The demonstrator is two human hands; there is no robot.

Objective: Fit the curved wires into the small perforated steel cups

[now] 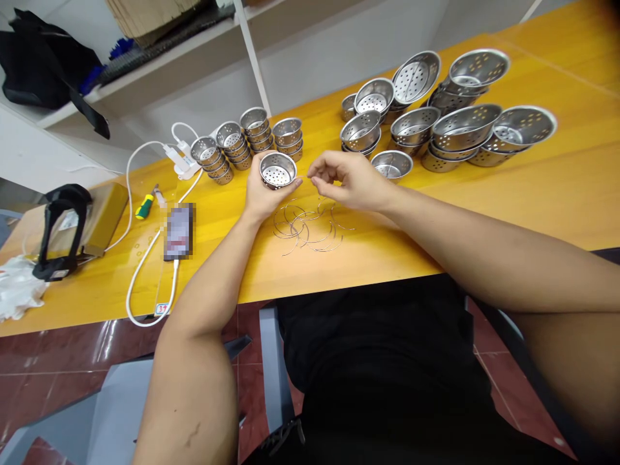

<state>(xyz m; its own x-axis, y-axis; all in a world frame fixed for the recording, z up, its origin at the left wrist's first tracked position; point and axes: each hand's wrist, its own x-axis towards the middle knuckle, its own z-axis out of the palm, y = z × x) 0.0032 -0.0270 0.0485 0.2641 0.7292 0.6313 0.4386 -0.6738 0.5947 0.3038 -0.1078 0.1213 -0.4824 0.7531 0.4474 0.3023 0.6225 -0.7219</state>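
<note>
We have a small perforated metal cup (278, 170) tilted with its open top toward us, above the yellow table (232, 258), its side cradled between the curled fingers and thumb of our left hand (261, 190). Just beside its rim, our right hand (346, 179) has thumb and fingertips drawn close together; whether they pinch a wire there, we cannot tell. Our left forearm angles up from below, while the right reaches in from the right side. Below the hands, thin curved wires (307, 226) lie in a loose tangle. Beyond the cup stand stacks of small cups (231, 137), and to the right, larger perforated bowls (466, 127), some nested. On our left are a phone (178, 232) on a white cable, a power strip (186, 165) and a green-and-yellow screwdriver (144, 206). White shelving (194, 51) stands behind the table.
</note>
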